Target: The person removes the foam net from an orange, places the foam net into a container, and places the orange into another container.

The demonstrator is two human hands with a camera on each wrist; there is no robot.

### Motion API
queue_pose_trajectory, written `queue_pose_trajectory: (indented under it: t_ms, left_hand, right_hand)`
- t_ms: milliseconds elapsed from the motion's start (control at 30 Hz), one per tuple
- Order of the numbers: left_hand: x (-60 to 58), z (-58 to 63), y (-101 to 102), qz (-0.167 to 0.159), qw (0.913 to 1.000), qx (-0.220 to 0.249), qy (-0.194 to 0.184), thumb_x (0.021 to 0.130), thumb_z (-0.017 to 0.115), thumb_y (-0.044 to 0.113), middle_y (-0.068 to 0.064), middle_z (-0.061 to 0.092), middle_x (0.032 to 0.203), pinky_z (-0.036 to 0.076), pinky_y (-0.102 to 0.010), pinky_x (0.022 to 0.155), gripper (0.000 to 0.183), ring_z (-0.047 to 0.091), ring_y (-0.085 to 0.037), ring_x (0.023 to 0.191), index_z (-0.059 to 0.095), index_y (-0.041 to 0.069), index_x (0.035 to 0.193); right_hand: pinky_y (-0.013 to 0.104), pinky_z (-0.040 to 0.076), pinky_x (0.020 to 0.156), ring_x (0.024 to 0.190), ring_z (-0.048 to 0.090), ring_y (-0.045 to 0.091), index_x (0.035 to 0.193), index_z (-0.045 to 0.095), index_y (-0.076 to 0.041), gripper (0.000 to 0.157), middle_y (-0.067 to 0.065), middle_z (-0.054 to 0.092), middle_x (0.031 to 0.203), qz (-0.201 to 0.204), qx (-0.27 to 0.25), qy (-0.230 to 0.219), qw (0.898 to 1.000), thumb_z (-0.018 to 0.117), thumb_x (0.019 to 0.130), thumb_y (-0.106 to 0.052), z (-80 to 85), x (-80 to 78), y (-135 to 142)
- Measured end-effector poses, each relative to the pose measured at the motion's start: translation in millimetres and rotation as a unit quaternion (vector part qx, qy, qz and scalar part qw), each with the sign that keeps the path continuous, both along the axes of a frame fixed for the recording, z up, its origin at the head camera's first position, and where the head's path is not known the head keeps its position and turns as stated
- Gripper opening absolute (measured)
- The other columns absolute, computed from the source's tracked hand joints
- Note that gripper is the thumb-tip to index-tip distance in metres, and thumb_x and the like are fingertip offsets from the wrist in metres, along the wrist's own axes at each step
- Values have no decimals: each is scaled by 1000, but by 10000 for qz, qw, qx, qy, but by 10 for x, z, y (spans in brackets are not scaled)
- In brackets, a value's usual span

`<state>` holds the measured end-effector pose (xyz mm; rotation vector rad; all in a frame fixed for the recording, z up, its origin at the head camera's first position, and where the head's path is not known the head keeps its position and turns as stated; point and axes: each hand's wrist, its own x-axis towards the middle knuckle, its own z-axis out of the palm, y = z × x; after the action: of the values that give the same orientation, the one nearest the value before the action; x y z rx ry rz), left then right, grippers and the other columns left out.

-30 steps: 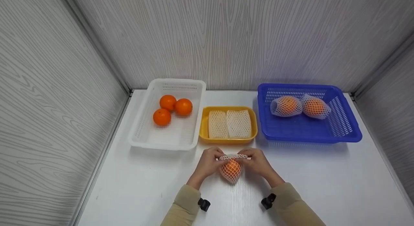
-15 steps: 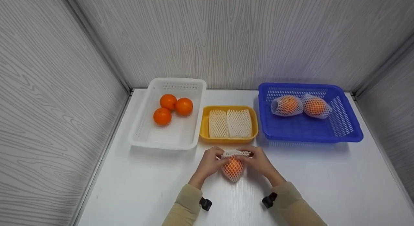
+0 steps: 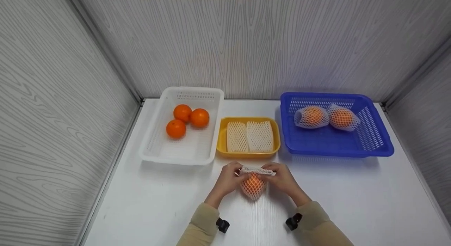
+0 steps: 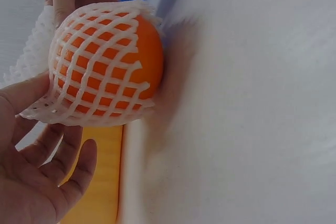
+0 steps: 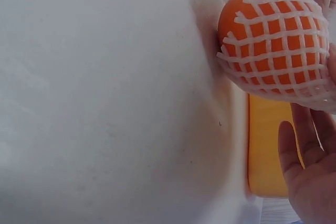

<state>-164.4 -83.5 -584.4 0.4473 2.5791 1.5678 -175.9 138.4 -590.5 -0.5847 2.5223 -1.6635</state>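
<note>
- We are pinching the net by one end, between the fingers of our left hand and right hand.
- The orange is sitting inside the net, near the yellow tray.

Head view looks forward-down across the surface; wrist views share the netted orange closely, seemingly from opposite sides.

There are three bare oranges, three netted oranges, two flat foam nets which can be seen, one white basket, one blue basket, one yellow tray, two hands, namely one left hand and one right hand, two sleeves and two black wrist devices.
</note>
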Motion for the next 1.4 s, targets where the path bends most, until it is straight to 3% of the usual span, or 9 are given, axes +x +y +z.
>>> queue_pose_trajectory:
  t_ms: [133,267,400,533,667,833,1067,1233,1400]
  left_hand:
    - [26,-27,-23,-207,9995,42,-246,89,73,31,-4,57,108,52,-32,78,25,56,-19,98,67,8,97]
    - [22,-31,-29,-233,9992,92,-316,90,72,30,-4,59,109,53,-32,78,23,57,-19,101,67,8,89]
    - [4,-5,-26,20,9996,140,-264,88,75,20,-1,61,100,52,-31,74,16,57,-18,96,70,8,79]
    - [0,-4,-17,174,9995,109,-221,86,75,13,1,61,97,52,-31,74,8,57,-16,93,73,8,80]
    - [-6,-7,1,274,9994,85,-173,86,75,12,1,62,96,51,-31,74,7,58,-15,92,73,8,80]
    - [-15,-8,6,262,9994,55,-218,89,73,17,2,61,96,49,-30,73,7,54,-13,89,72,10,86]
    - [22,-25,-50,98,9988,-1,-479,92,71,27,-2,58,108,52,-36,81,28,55,-17,99,68,8,111]
    - [8,-28,-39,219,9991,130,-352,90,73,22,-2,61,107,52,-34,79,18,56,-18,101,73,9,101]
    - [-20,-19,-13,325,9991,254,-58,87,75,15,3,64,98,52,-30,73,5,57,-14,94,74,11,91]
  right_hand:
    - [28,52,74,83,64,17,87,76,-3,9,6,71,87,-292,-15,150,9995,81,79,-4,-18,-4,-40]
    - [31,52,74,82,65,19,88,75,-3,11,4,72,87,-495,117,97,9987,81,79,-7,-3,-6,-71]
    - [39,51,85,95,65,23,98,75,-5,20,5,72,98,-232,166,-117,9995,80,81,-14,-10,-25,-62]
    - [43,46,90,107,60,25,110,72,-7,32,6,69,112,120,143,-395,9990,80,82,-21,-33,-25,-14]
    - [44,45,88,105,59,25,104,73,-8,29,6,67,111,130,119,-536,9984,81,81,-25,-28,-14,18]
    - [44,48,89,101,62,28,90,76,-5,16,8,68,104,-216,25,-342,9992,81,80,-16,-16,-9,-30]
    - [33,53,79,91,66,26,98,75,-2,18,9,72,95,-673,-208,-5,9975,78,80,1,2,21,-96]
    - [29,53,77,88,65,21,98,75,0,20,9,72,94,-596,-289,-31,9978,74,79,7,8,25,-97]
    - [33,50,79,94,62,19,103,72,-2,24,6,70,101,-311,-287,-146,9990,80,81,-9,-17,8,-30]
